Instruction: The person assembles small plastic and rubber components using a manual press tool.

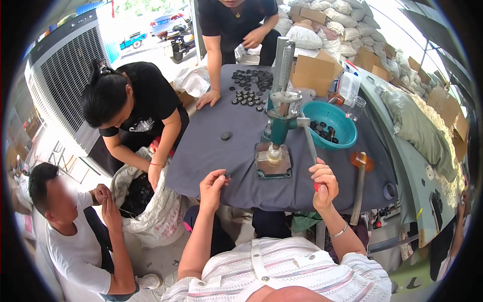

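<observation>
1. The person's left hand hovers over the near edge of the grey cloth-covered table, its fingertips pinched on a small dark round button.
2. The right hand is clenched around the grip end of the long grey metal lever, near the table's front edge and to the right of the press base.
3. That lever runs up and left to the teal green hand press, which stands upright on a flat metal base plate at the middle of the table, just beyond the two hands.
4. To the right of the press sits a turquoise plastic bowl with dark buttons lying in it.
5. One loose dark button lies alone on the cloth to the left of the press.
6. At the far end of the table a spread of dark buttons lies in rows and a heap; a person in black rests one hand flat on the cloth beside them.
7. On the left, another person in a black shirt reaches into a white woven sack that leans against the table's left side.
8. Lower left, a seated person in a white shirt holds both hands together near the sack.
9. A mallet with an orange head lies at the table's right edge.
</observation>
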`<state>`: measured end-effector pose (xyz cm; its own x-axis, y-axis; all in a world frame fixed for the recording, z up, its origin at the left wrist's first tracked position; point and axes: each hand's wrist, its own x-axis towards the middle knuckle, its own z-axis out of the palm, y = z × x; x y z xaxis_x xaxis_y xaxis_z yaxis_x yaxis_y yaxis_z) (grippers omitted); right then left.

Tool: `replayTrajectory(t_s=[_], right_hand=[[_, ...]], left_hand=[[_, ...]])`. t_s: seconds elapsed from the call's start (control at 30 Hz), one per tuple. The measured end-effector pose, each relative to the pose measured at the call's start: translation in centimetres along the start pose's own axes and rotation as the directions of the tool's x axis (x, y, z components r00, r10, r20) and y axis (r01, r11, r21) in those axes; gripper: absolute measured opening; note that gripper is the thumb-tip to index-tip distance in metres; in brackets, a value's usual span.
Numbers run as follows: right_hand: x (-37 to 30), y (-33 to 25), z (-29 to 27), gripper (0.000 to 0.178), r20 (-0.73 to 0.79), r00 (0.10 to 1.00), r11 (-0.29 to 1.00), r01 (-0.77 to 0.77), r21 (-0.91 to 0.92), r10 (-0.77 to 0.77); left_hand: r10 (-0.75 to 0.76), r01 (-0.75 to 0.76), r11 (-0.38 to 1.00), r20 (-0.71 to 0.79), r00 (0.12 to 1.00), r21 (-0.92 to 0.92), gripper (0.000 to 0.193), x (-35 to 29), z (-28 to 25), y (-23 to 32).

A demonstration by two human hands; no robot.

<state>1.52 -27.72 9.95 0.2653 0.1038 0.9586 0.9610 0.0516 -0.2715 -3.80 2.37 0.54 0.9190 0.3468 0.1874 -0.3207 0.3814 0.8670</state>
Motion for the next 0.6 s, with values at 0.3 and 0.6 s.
replayTrajectory(t_s=[0.3,0.6], right_hand=[[0.2,1.1,0.3,0.015,-0.003,0.999,0.999,-0.032,-0.029,0.032],[6.5,2.2,0.2,0.019,0.009,1.000,0.996,0.002,0.086,-0.003]], left_hand=[[0.020,-0.020,0.998,0.011,1.000,0.055,0.022,1.3,-0.4,-0.7],[0.055,-0.053,0.992,-0.011,0.998,0.117,0.020,2.1,0.2,-0.9]])
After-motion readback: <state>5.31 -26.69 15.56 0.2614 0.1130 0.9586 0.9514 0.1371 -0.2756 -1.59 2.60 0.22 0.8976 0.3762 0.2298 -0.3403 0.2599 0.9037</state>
